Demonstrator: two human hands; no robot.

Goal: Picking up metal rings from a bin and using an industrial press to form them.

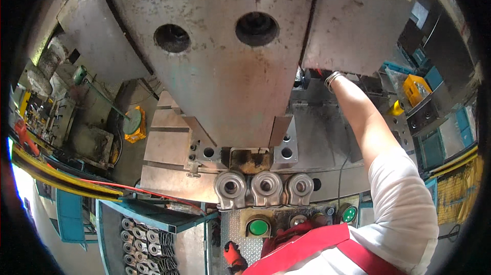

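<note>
My right arm stretches forward over the machine bed, with a metal bangle (pixel 335 76) at the wrist. Beyond the bangle my right hand is hidden behind the large steel ram (pixel 230 80); only a bit of red shows there. Low in the picture is my left hand (pixel 233 255) in a red and black glove, beside my red apron (pixel 307 244). It is small and partly cut off, so its fingers do not read clearly. Three ring-shaped metal parts, a left one (pixel 230 202), a middle one (pixel 266 202) and a right one (pixel 299 202), lie in a row on the bed's front edge.
Green push buttons, one in front (pixel 258 227) and one to the right (pixel 349 214), sit below the row. A blue-framed bin (pixel 102 239) at lower left holds several similar metal parts. Yellow crates stand left (pixel 135 133) and right (pixel 415 89). A yellow rail (pixel 61 178) curves along the left.
</note>
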